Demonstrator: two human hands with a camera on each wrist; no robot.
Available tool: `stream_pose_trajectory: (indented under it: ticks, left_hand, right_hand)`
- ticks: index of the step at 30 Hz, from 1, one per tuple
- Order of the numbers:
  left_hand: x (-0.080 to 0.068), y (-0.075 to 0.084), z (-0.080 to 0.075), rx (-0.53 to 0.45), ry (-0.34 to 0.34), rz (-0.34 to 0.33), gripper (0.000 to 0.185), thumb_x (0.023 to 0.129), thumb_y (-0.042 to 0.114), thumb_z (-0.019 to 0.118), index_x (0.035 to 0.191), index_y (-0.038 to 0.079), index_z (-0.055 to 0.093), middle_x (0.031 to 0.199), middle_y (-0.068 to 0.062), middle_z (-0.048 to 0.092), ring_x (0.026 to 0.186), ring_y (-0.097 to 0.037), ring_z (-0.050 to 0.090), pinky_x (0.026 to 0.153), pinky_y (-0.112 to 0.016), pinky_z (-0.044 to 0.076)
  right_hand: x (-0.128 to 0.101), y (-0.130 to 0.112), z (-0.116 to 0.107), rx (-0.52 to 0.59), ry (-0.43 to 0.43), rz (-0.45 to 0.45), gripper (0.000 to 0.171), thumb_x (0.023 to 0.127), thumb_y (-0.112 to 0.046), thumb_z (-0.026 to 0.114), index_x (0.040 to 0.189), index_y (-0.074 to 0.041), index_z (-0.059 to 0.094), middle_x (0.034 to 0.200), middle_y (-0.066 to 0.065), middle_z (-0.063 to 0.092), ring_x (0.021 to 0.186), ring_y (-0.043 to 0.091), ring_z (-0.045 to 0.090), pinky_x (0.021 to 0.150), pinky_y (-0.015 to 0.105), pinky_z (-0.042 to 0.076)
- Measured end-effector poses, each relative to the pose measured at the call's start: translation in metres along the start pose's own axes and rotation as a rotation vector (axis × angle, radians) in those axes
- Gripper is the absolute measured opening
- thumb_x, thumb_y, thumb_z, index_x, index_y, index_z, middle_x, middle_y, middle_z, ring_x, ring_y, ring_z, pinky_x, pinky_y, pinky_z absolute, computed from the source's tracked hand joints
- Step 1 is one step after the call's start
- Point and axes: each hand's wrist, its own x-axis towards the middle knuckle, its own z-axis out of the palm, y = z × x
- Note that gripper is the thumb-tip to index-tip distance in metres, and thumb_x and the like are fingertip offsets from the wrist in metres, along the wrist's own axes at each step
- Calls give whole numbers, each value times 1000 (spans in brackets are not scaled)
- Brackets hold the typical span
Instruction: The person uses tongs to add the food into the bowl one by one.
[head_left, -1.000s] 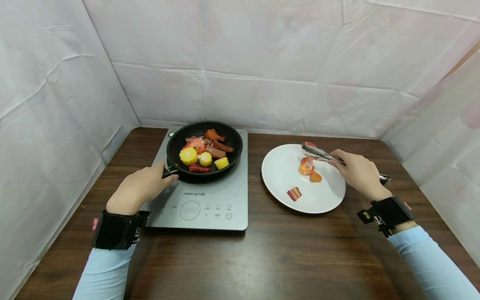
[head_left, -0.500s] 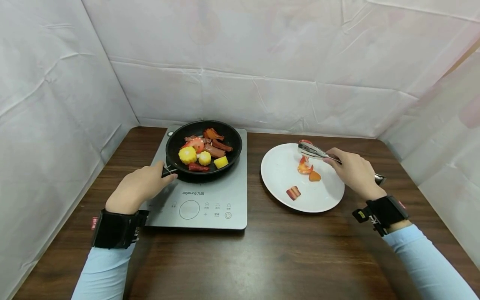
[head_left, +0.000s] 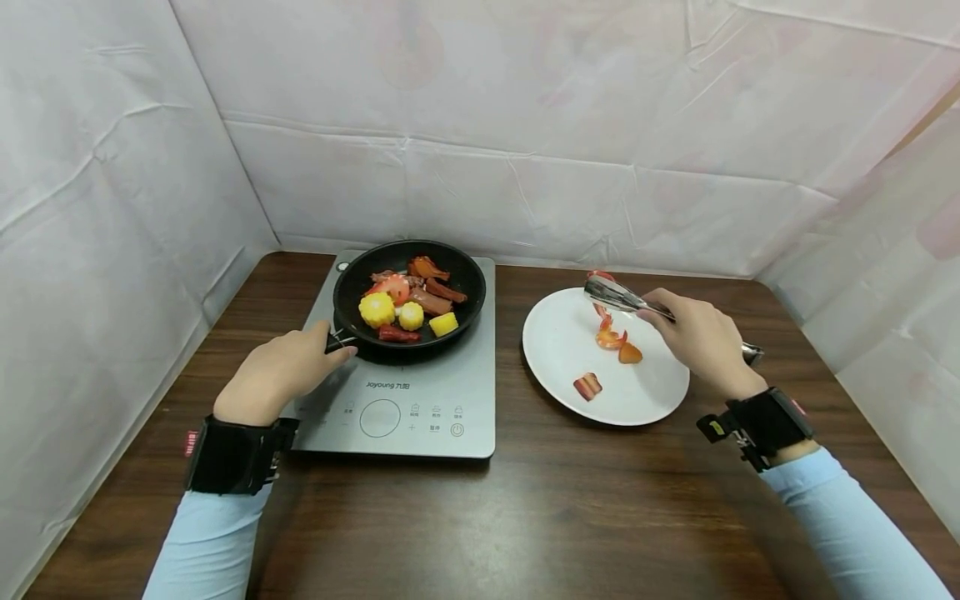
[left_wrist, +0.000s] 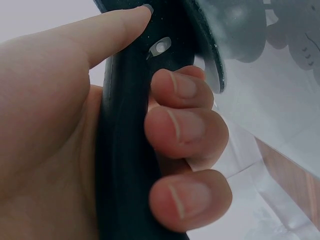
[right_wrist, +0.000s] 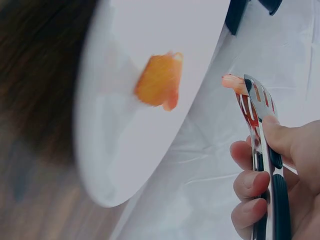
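In the head view my left hand (head_left: 281, 375) grips the black handle of a frying pan (head_left: 472, 312); the left wrist view shows its fingers curled round that handle (left_wrist: 125, 150). The pan sits on an induction cooker and holds corn pieces (head_left: 377, 310), a tomato slice (head_left: 394, 288) and several strips of meat. My right hand (head_left: 705, 342) holds metal tongs (head_left: 618, 296) over the far side of a white plate (head_left: 551, 350). Between the tongs' tips is a reddish-orange piece (right_wrist: 234, 83), like a shrimp. A shrimp (head_left: 609, 337), an orange chunk (head_left: 630, 353) and a bacon piece (head_left: 588, 386) lie on the plate.
The silver induction cooker (head_left: 442, 392) stands on the left of a dark wooden table (head_left: 540, 517), its panel facing me. White sheeting (head_left: 517, 200) rises behind the table and along both sides. The plate lies right of the cooker.
My right hand has moved a little left with the tongs and the piece in them, toward the pan. The left hand stays on the pan handle.
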Motion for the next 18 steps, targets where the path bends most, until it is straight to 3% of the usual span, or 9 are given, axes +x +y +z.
stream_pose_trajectory:
  ticks: [12, 18]
  left_hand:
    - [0, 0, 1, 3, 11, -4, 57, 107, 48, 46, 128, -5, 49, 100, -21, 65, 80, -29, 60, 65, -41, 48]
    - [-1, 0, 0, -7, 2, -4, 56, 107, 48, 46, 126, -4, 49, 92, -16, 63, 78, -28, 59, 63, -39, 47]
  right_hand:
    - [11, -33, -5, 28, 27, -47, 30, 104, -38, 60, 127, -19, 67, 72, 3, 66, 53, 17, 44, 46, 32, 25]
    - [20, -53, -5, 48, 76, -105, 27, 103, -36, 61, 124, -19, 68, 77, 4, 69, 53, 16, 45, 46, 31, 24]
